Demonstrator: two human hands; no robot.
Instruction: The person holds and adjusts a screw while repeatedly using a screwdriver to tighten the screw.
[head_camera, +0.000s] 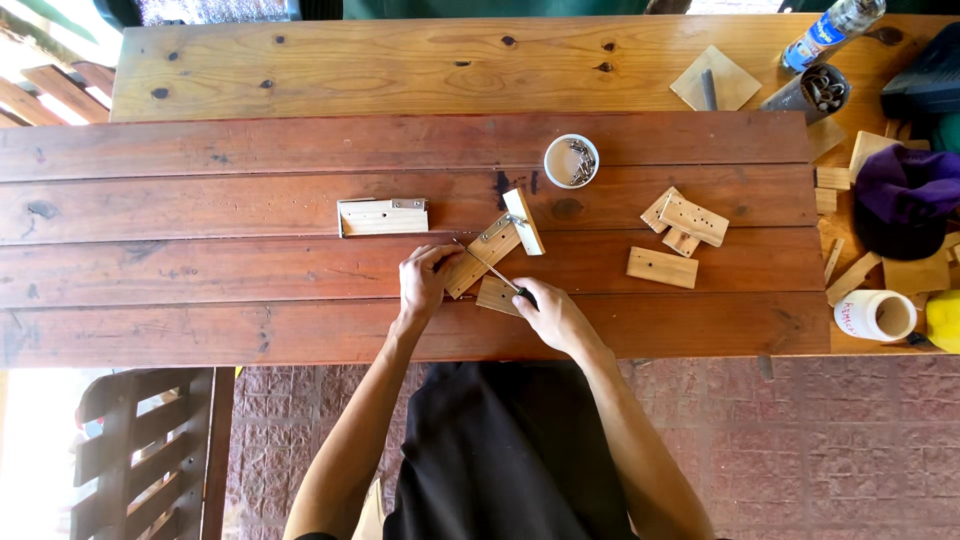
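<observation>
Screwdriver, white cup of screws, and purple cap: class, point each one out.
screwdriver (488, 268): head view, middle of its thin metal shaft.
white cup of screws (558, 160): head view, its pale inside.
purple cap (905, 182): head view, its crown.
</observation>
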